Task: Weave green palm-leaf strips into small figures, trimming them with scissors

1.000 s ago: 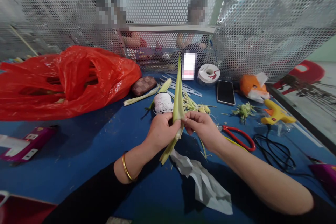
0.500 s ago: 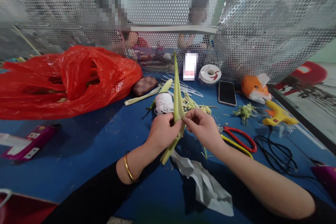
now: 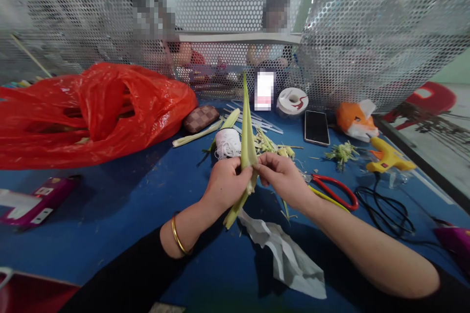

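Observation:
A long pale green folded leaf (image 3: 247, 127) stands nearly upright over the blue table (image 3: 121, 205), its tip pointing away from me. My left hand (image 3: 225, 183), with a gold bangle on the wrist, is closed around the leaf's lower part. My right hand (image 3: 281, 178) pinches the leaf's edge right beside the left thumb. The leaf's lower end pokes out below my left hand, above a crumpled white paper (image 3: 284, 254).
A red plastic bag (image 3: 91, 112) fills the left. A white thread spool (image 3: 227, 143), leaf scraps (image 3: 270, 145), red-handled scissors (image 3: 332, 190), a phone (image 3: 316, 128), a yellow glue gun (image 3: 389, 159) with black cord and a tape roll (image 3: 293, 101) lie around. Two people sit behind the perforated screen (image 3: 367, 34).
Both hands keep their hold on the leaf. Its tip swayed slightly left and back; the fingers shifted only a little.

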A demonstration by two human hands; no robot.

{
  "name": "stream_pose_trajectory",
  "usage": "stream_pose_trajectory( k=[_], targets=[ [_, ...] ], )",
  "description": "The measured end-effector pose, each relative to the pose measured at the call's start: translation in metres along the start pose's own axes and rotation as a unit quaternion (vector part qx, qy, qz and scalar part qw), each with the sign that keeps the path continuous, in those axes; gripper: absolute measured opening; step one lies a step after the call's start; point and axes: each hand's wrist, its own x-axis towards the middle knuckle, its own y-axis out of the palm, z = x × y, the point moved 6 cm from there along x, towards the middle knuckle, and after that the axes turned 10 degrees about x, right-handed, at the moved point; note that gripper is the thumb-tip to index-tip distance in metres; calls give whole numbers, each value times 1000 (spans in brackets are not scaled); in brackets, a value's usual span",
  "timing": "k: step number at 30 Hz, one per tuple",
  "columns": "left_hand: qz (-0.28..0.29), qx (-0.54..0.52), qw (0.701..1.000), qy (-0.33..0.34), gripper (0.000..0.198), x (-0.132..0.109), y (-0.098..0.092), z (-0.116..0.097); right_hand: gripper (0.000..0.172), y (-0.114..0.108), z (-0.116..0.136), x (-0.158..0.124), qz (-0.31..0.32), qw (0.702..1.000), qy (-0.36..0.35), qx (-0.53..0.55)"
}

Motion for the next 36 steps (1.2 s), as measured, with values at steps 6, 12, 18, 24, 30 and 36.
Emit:
stream_pose_trajectory(
  k=[6, 12, 18, 24, 30, 36],
  targets=[
    [2, 36, 999, 19, 20, 1, -2, -3, 25, 0, -1, 1, 9, 998, 31, 60],
    [0, 58, 998, 8, 20, 1, -3, -1, 24, 0, -5, 2, 38, 985, 63, 154],
    [-20, 86, 996, 19, 18, 2, -7, -2, 21, 1, -8, 1, 49, 969, 104, 220],
    [-26, 40, 999, 15, 18, 4, -7, -1, 21, 1, -4, 1, 33, 985, 58, 160],
    [-45, 12, 999, -3, 17, 4, -5, 3, 26, 1, -6, -1, -15, 1000, 24, 9],
    [-29, -62, 996, -55, 13, 7, 0, 13, 16, 5, -7, -1, 12, 999, 26, 18]
  ],
)
